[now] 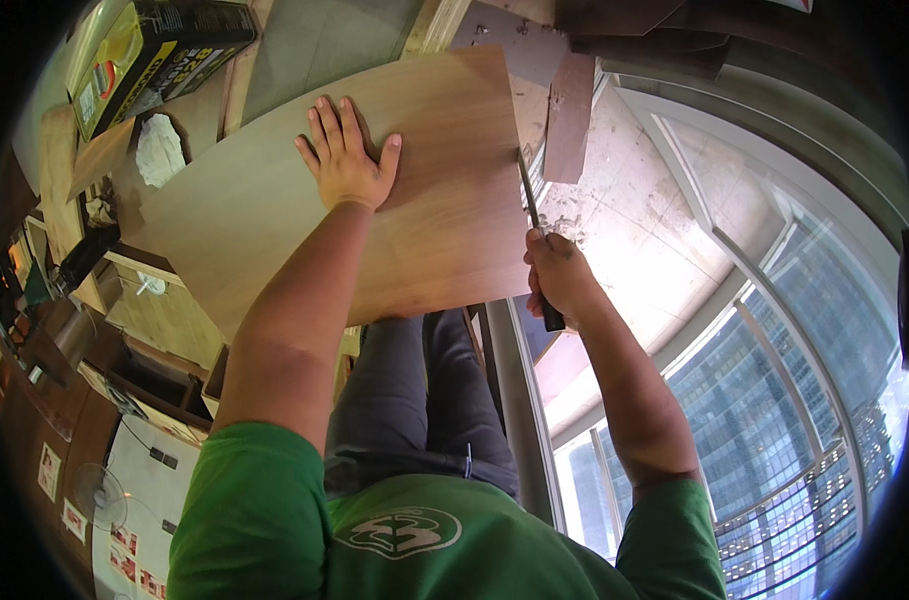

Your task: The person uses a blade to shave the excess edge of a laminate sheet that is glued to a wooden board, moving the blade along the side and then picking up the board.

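Note:
A large wood-grain board (444, 190) lies flat in front of me, its right edge running away from me. My left hand (354, 170) rests on its upper face, palm down with the fingers spread. At the right edge, my right hand (559, 272) is closed round the black handle of a file (528, 190). The file's narrow dark blade points away from me and lies along the board's edge, its tip touching or very close to it. The handle's end sticks out below my fist.
A yellow and black can (164, 60) stands at the far left, near a crumpled white piece (160, 150). A brown offcut strip (568, 118) lies beyond the board's right edge. Tall windows (774, 370) line the right side. A fan (100, 495) stands at lower left.

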